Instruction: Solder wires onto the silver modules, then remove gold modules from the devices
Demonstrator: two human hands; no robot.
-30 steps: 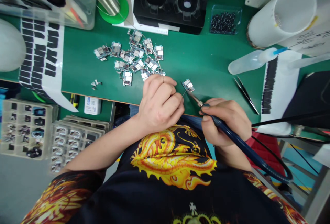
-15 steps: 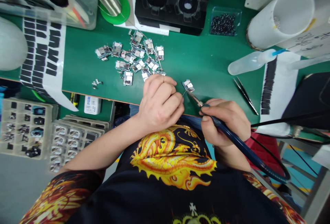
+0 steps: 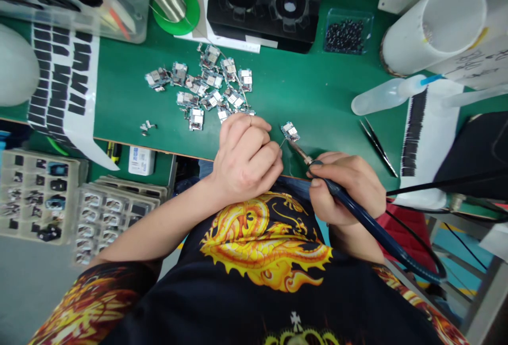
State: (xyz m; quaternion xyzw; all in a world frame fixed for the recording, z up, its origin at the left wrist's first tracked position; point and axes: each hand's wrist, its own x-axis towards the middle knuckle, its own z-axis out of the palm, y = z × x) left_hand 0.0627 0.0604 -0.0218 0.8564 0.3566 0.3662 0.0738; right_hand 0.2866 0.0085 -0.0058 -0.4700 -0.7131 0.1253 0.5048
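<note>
My right hand (image 3: 349, 186) is closed round a soldering iron (image 3: 337, 191) with a dark blue cord. The iron's metal tip touches, or nearly touches, the lower edge of a small circuit board (image 3: 290, 132) lying flat on the green bench. My left hand (image 3: 250, 154) is closed on solder wire (image 3: 241, 88), which runs down to it from a green-ended spool (image 3: 170, 3). A short end of that wire sticks out by the thumb toward the iron's tip. Left of the board lies a loose cluster of similar circuit boards (image 3: 212, 78), partly behind my left hand.
Tweezers (image 3: 379, 146) and a clear squeeze bottle (image 3: 377, 96) lie to the right. A box of small black parts (image 3: 344, 35), a black tray (image 3: 264, 9) and a white cylinder (image 3: 432, 27) stand at the back. Parts trays (image 3: 35, 194) sit lower left.
Both hands, the iron and the board keep their places relative to one another. Only the camera view has shifted slightly.
</note>
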